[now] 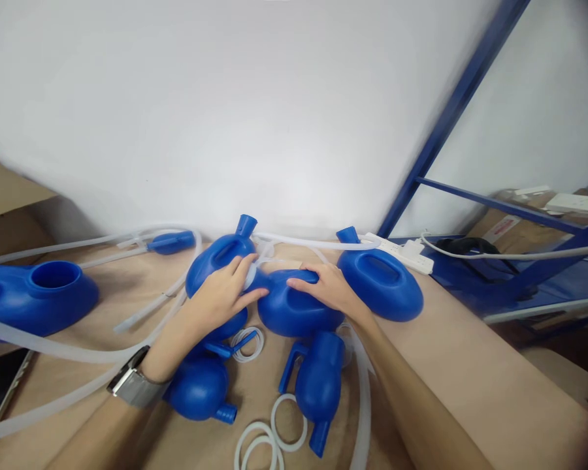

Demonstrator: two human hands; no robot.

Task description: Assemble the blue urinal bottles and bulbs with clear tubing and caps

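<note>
A blue plastic urinal bottle [298,313] lies on its side on the brown table, its neck turned left. My right hand [323,284] grips it at the handle. Around its neck end curl the fingers of my left hand [225,290], beside a pale translucent piece [249,277]; they partly hide the mouth. Behind my left hand rests a similar blue bottle [220,251] with its neck up. Another blue bottle [387,287] sits to the right. Nearer me are two blue handled funnel pieces, one on the left [200,385] and one on the right [321,378].
White rings [289,444] lie at the front, with smaller ones [249,346] behind. Clear hoses [98,352] cross the left side. A wide-mouthed blue bottle [39,300] stands far left. At the back right are a power strip [406,254] and a blue metal frame [451,124].
</note>
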